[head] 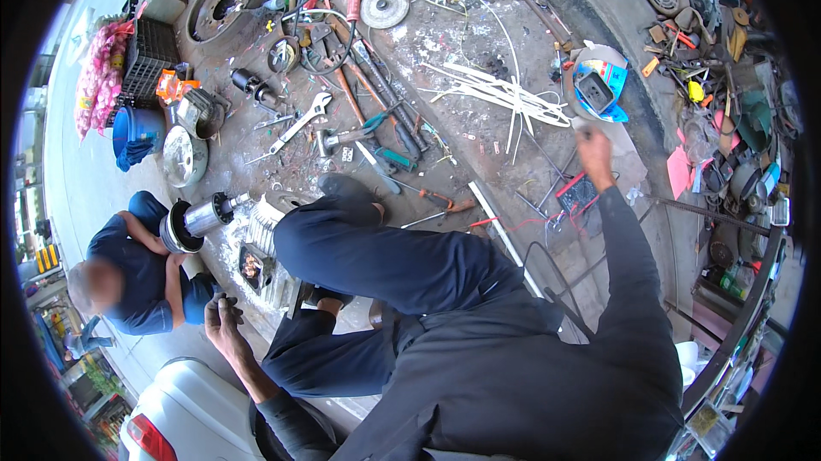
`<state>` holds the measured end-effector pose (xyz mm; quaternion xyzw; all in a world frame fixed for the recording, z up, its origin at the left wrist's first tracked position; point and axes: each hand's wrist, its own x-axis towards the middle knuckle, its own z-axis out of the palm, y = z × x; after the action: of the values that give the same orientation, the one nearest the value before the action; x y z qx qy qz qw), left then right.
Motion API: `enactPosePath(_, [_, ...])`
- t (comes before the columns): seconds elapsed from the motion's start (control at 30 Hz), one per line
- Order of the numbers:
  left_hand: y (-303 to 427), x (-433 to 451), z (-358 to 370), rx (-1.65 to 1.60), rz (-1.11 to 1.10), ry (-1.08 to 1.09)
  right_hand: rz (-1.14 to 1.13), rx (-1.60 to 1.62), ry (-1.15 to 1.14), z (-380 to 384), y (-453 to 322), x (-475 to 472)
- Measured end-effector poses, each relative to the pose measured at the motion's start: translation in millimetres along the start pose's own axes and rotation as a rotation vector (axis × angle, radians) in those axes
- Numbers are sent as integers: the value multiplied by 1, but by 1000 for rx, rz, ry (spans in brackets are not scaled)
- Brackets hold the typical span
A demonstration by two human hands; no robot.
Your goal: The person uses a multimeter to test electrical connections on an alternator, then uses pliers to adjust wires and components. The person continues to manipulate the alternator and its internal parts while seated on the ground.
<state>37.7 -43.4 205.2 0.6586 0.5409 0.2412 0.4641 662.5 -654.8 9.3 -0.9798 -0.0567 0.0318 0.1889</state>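
Observation:
My left hand is raised at the lower left with its fingers bent and their tips blackened. Whether something small sits between them is not clear. Near it stands a pale finned motor housing, its terminal box uncovered. Stretched out to the right, my right hand has curled fingers close to the ends of a bundle of white strips. A blue printed bag with a dark rectangular box lies just beyond. Below that hand is a red and black multimeter. The right fingertips are blurred.
Another person sits at the left beside a motor rotor with its end cover. An adjustable wrench, a hammer and screwdrivers lie on the ground. A white car stands at bottom left; clutter piles up at right.

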Motion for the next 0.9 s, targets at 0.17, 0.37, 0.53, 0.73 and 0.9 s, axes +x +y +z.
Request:
enactPosePath(0.17, [-62, 27, -31, 49, -53, 19, -345, 97, -341, 90, -144, -25])
enactPosePath(0.37, [-135, 29, -76, 62, -198, 142, -373, -20, -313, 186, -168, -22])
enactPosePath(0.53, [-145, 17, -92, 250, -179, 125, -364, -191, -352, 201, -178, -27])
enactPosePath(0.73, [-137, 20, -81, 266, -186, 94, -376, -184, -351, 200, -171, -27])
enactPosePath(0.9, [-138, 21, -79, 280, -217, 87, -438, -124, -312, 216, -167, -26])
